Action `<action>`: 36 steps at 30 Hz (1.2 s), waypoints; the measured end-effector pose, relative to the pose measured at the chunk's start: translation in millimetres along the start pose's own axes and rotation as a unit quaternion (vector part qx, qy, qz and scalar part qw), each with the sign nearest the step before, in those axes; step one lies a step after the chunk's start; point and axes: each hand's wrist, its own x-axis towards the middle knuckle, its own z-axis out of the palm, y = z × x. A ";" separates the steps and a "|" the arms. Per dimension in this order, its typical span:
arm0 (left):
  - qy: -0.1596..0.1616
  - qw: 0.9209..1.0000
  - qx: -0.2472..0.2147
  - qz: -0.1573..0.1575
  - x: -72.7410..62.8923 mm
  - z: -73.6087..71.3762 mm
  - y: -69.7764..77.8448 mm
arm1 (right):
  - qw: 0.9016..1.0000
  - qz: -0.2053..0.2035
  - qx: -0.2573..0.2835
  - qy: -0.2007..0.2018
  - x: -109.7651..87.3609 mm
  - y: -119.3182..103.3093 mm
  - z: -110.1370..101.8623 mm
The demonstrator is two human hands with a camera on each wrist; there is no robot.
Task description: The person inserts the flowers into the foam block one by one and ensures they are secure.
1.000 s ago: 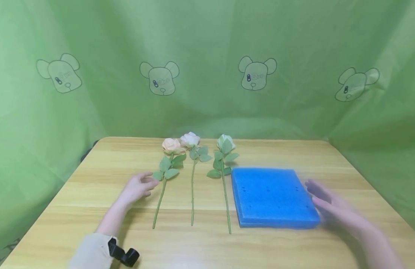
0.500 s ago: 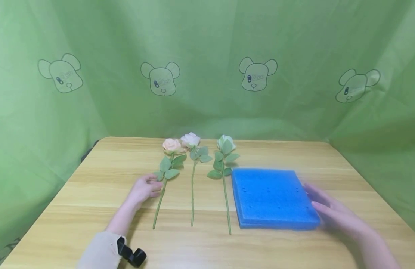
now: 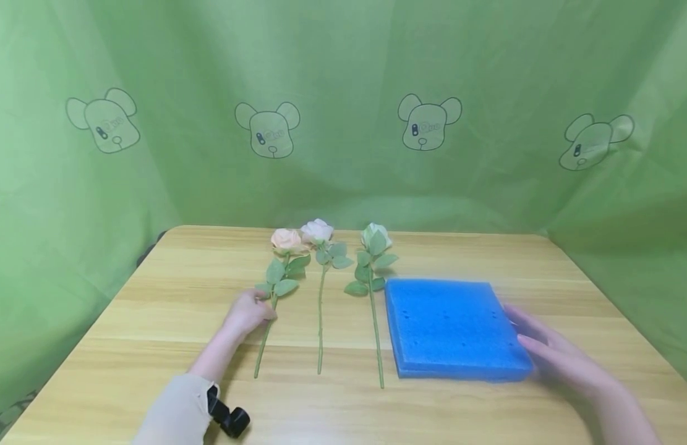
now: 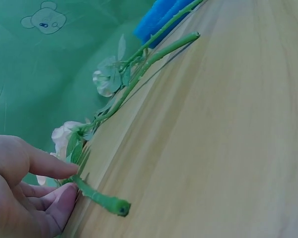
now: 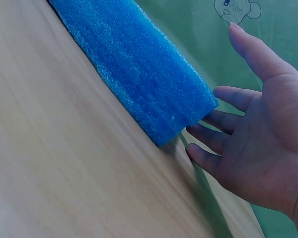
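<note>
A peach artificial rose (image 3: 286, 240) lies leftmost on the table, and my left hand (image 3: 250, 313) is at its stem just below the leaves. In the left wrist view, the thumb and fingers pinch that green stem (image 4: 102, 199), whose cut end points out past them. Beside it lie a pale pink rose (image 3: 317, 231) and a whitish-green rose (image 3: 375, 238), stems toward me. A flat blue foam block (image 3: 454, 327) with small holes lies to their right. My right hand (image 3: 554, 349) is at its right side, fingers spread and loosely extended, with fingertips close to the foam edge in the right wrist view.
The wooden table (image 3: 321, 408) carries all these things. A green curtain (image 3: 343, 179) with bear-face prints hangs behind it and at both sides. A black camera mount (image 3: 229, 417) sticks out from my left sleeve (image 3: 179, 408).
My left hand has moved right and onto the peach rose's stem, and its fingers have closed there. My right hand has come slightly closer to the foam block's right side. Roses and foam lie as before.
</note>
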 end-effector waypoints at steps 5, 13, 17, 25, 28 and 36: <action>-0.001 1.000 0.009 -0.009 0.2 2.7 3.0 | 1.000 0.008 0.005 0.001 -0.2 -0.5 1.1; -0.019 0.997 -0.053 -0.054 -0.4 2.3 7.9 | 1.000 0.011 -0.026 0.013 1.0 -1.7 0.9; -0.051 0.993 -0.088 -0.062 -1.5 0.6 8.4 | 0.999 0.000 -0.047 0.019 0.8 -0.1 0.5; -0.110 0.982 -0.133 -0.080 -2.8 -3.0 9.4 | 0.998 -0.002 -0.055 0.023 0.7 1.0 1.0; -0.120 0.979 -0.141 -0.082 -2.9 -3.9 9.4 | 0.998 -0.005 -0.058 0.025 0.3 2.1 0.6; -0.180 0.970 -0.149 -0.065 -3.3 -8.1 5.5 | 0.998 -0.005 -0.054 0.012 -1.1 3.1 -1.3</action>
